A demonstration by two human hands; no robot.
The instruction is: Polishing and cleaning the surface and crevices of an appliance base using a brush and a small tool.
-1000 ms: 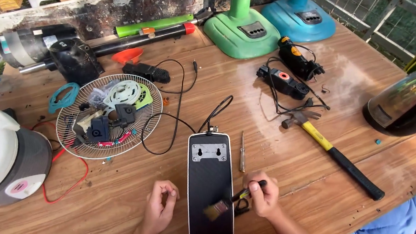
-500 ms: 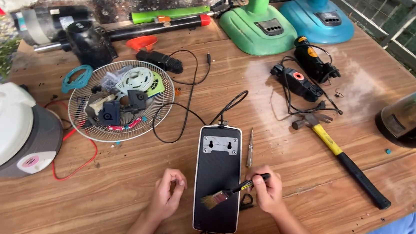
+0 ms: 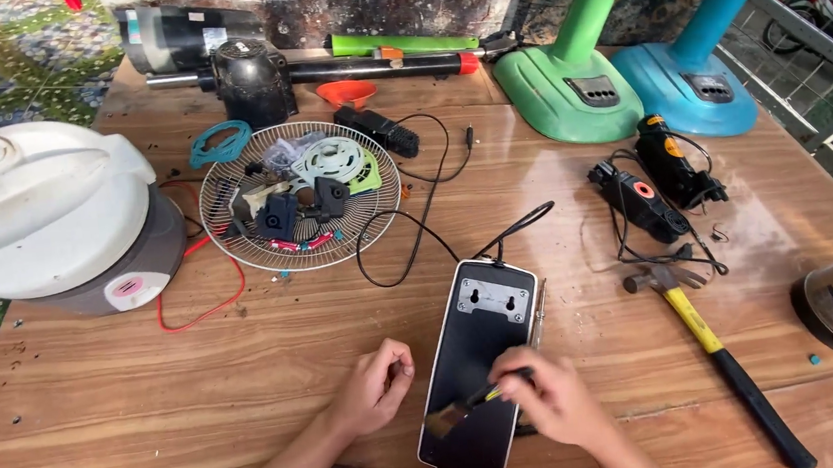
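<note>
While the right hand [image 3: 560,404] pinches a small brush [image 3: 467,406], bristles on the black device back panel [image 3: 477,369] | left hand [image 3: 375,388] loosely curled, empty, just beside the panel's left edge

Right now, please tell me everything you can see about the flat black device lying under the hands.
The flat black device is a long rounded rectangle with a pale rim, lying flat on the wooden table. Its dark back faces up, looking like plastic, with a grey plate bearing two keyhole slots at the far end. A black cord leaves that end. The right hand holds a small brush, bristles on the device's surface. The left hand rests beside its left edge. A thin metal tool lies along its right side.
</note>
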